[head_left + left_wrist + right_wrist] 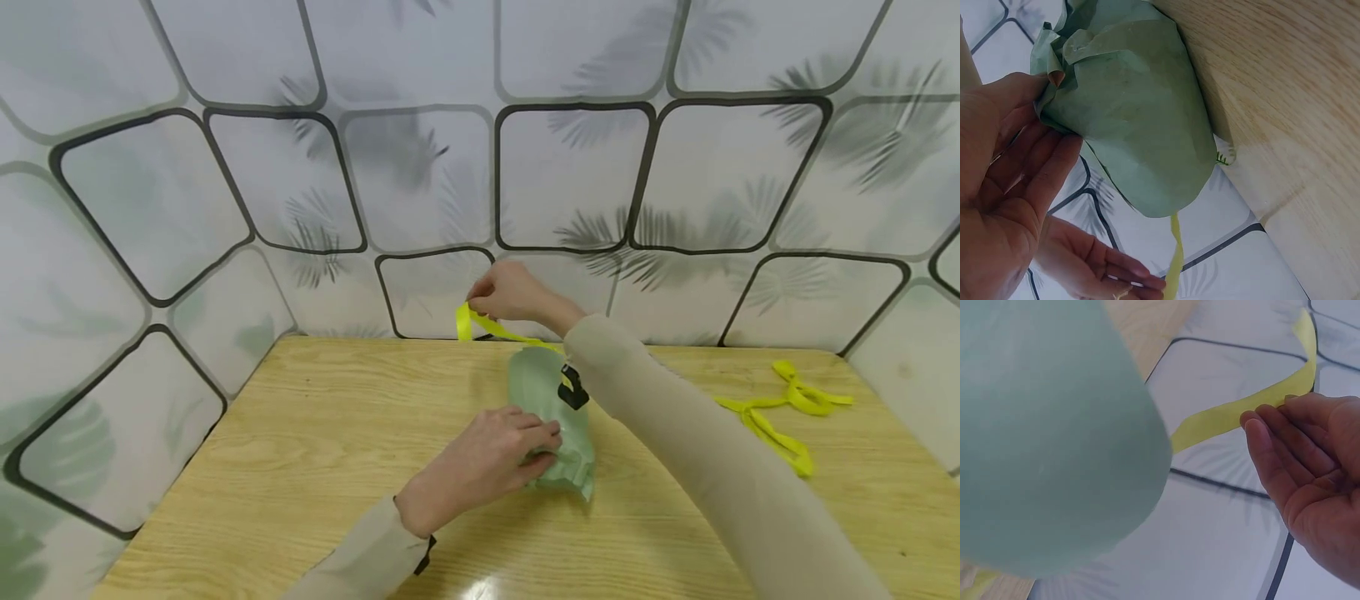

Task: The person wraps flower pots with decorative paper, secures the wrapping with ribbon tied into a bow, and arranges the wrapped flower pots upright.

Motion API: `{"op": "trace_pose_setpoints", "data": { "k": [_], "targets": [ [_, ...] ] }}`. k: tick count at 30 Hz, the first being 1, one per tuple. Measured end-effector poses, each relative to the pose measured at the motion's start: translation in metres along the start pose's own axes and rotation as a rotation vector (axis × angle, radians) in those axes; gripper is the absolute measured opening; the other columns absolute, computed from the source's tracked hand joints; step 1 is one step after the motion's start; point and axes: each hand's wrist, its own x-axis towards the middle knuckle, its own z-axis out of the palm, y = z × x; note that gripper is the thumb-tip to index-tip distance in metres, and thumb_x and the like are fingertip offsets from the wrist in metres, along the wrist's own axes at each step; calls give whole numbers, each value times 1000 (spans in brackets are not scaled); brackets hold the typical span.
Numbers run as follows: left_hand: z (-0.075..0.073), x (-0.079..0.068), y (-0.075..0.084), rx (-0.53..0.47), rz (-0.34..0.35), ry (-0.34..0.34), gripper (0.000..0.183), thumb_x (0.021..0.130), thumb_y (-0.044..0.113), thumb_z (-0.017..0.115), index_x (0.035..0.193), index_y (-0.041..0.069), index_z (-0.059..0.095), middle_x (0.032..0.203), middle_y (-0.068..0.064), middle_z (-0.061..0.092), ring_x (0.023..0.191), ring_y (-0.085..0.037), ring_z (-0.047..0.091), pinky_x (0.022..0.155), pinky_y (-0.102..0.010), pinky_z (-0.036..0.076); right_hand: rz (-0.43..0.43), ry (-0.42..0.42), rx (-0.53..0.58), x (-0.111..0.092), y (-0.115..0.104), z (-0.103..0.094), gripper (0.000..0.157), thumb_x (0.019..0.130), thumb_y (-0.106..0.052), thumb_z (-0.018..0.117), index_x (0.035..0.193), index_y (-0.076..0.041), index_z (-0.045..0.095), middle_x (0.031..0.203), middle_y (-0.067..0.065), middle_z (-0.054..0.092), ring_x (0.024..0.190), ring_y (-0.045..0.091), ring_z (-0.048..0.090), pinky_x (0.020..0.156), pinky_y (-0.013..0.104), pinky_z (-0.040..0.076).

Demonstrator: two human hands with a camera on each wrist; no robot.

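A rounded bundle in pale green paper (534,383) lies on the wooden table, its crumpled, gathered end toward me. My left hand (487,458) grips that gathered end; in the left wrist view its thumb and fingers sit on the folds of the green wrapping (1135,112). Beyond the bundle's far end, my right hand (516,293) pinches a flat yellow ribbon (465,323) and holds it up near the wall. From the pinching fingertips the ribbon (1225,417) runs back behind the bundle, with a loose tail past the hand. Whatever is inside the paper is hidden.
Another yellow ribbon (810,402) lies in loose loops at the table's right side. Patterned wall covering (573,179) rises behind the table's far edge. The light wood tabletop (345,417) extends to the left of the bundle.
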Motion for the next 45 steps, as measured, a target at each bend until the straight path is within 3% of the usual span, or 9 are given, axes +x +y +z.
{"op": "trace_pose_setpoints", "data": {
  "k": [9, 13, 17, 20, 24, 27, 34, 42, 45],
  "targets": [
    [0, 0, 2, -6, 8, 15, 11, 96, 21, 75, 105, 17, 77, 116, 2, 77, 92, -9, 73, 82, -20, 57, -57, -66, 30, 3, -21, 15, 28, 103, -22, 63, 125, -10, 74, 113, 8, 78, 94, 25, 75, 74, 28, 59],
    [0, 1, 3, -13, -1, 2, 12, 96, 22, 74, 107, 17, 77, 118, 2, 76, 93, -10, 73, 83, -21, 58, -82, -121, 46, 2, -23, 17, 29, 103, -21, 62, 129, -11, 72, 121, 8, 76, 88, 20, 76, 77, 29, 60],
    [-1, 2, 1, -18, 1, -6, 12, 96, 22, 75, 106, 16, 77, 117, 2, 76, 95, -10, 73, 85, -22, 57, -122, -142, -4, -6, -22, 13, 29, 103, -20, 62, 129, -11, 72, 119, 7, 76, 89, 17, 75, 82, 32, 61],
    [-2, 2, -2, -28, 12, -22, 14, 95, 21, 75, 108, 15, 77, 118, 1, 76, 100, -11, 73, 90, -23, 57, -178, -125, -67, -16, -18, 9, 28, 103, -20, 62, 127, -10, 73, 119, 6, 76, 100, 19, 74, 88, 34, 60],
    [-5, 2, -6, -90, 10, -65, 18, 95, 18, 75, 112, 13, 77, 120, -1, 76, 108, -12, 72, 98, -26, 55, -214, -72, -94, -35, -9, 4, 26, 103, -20, 62, 123, -9, 74, 117, 8, 77, 103, 23, 74, 90, 37, 60],
    [-6, 2, -9, -174, -13, -92, 19, 95, 16, 75, 114, 12, 76, 120, 0, 75, 111, -12, 70, 100, -26, 53, -188, -8, -89, -55, -3, -3, 25, 102, -20, 62, 121, -10, 75, 116, 7, 77, 102, 25, 74, 88, 38, 60],
    [-4, -1, -12, -297, -53, -84, 20, 93, 14, 77, 113, 12, 76, 108, 1, 71, 99, -12, 66, 89, -18, 53, -235, 163, -87, -105, 18, -14, 17, 99, -16, 67, 111, -12, 79, 104, 4, 79, 87, 19, 74, 70, 33, 60],
    [0, -4, -13, -333, -67, -68, 20, 92, 14, 78, 112, 12, 78, 98, 2, 66, 85, -10, 62, 77, -12, 49, -364, 254, -118, -157, 54, 3, 13, 93, -11, 75, 105, -10, 80, 92, -3, 79, 78, 7, 70, 62, 23, 57],
    [0, -4, -14, -327, -64, -62, 21, 91, 15, 79, 111, 12, 78, 96, 2, 66, 84, -9, 62, 75, -11, 49, -424, 267, -109, -174, 63, 14, 17, 88, -11, 80, 105, -11, 79, 98, -3, 78, 80, 8, 71, 63, 24, 58]
  ]
}}
